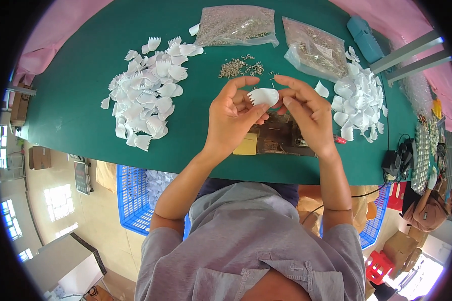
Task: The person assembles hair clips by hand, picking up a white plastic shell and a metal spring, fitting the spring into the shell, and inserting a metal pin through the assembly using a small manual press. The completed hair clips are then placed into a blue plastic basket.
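My left hand (231, 111) pinches a white plastic piece (264, 97) with a toothed end, held above the table. The teeth point left and the rounded end points right. My right hand (307, 111) is beside that rounded end, its thumb and fingers closed together with the index finger raised. Whatever it holds, if anything, is too small to make out. Beyond the hands lies a small heap of tiny metal parts (234, 67) on the green table (75, 100). Below the hands a brown wooden block or fixture (273, 136) is partly hidden, with a yellow pad (246, 144) beside it.
Heaps of white toothed pieces lie left (143, 95) and right (360, 103). Two clear bags of metal parts (236, 25) (316, 50) lie at the back. A teal box (365, 37), grey metal bars (407, 57) and black adapters (398, 163) are at right. Blue baskets (131, 198) stand below the edge.
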`<state>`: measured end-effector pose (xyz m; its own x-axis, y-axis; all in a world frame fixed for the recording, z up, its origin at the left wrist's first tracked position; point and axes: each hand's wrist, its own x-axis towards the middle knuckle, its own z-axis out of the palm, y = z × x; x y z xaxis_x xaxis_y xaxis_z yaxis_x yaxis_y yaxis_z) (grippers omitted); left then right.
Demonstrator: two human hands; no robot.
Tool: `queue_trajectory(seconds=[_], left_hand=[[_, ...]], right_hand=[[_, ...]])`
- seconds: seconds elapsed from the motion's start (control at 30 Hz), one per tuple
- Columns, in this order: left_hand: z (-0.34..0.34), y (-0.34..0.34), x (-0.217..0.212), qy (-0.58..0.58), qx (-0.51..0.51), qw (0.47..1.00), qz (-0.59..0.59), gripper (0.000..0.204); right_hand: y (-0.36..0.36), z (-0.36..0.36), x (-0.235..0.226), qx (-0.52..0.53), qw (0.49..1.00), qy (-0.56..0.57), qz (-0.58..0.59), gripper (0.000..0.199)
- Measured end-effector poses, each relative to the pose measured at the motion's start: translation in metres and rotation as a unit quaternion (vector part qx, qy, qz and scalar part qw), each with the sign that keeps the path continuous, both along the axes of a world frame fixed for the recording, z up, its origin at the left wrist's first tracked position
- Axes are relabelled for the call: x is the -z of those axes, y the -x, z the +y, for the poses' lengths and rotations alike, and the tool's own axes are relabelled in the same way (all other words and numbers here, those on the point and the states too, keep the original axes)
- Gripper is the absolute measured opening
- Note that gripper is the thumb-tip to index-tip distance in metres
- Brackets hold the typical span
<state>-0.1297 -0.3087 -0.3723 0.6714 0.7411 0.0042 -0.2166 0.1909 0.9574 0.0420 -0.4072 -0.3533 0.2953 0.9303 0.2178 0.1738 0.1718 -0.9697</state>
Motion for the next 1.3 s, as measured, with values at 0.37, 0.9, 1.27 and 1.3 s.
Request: queue_trajectory(seconds=[0.37,0.9,1.27,1.3], left_hand=[[-0.025,0.024,0.002,-0.063,0.004,0.998,-0.014,0.058],[0.095,0.148,0.014,-0.481,-0.173,0.727,0.458,0.022],[0.123,0.134,0.017,-0.476,-0.056,0.725,0.494,0.042],[0.123,0.133,0.013,-0.485,-0.048,0.728,0.482,0.042]], right_hand=[[-0.002,-0.004,0.004,-0.023,0.996,0.07,0.042,0.022],[-0.009,-0.006,0.016,0.056,0.997,0.027,0.035,0.022],[-0.009,-0.005,0.014,0.057,0.997,0.017,0.042,0.022],[-0.009,-0.003,0.014,0.053,0.998,0.013,0.039,0.022]])
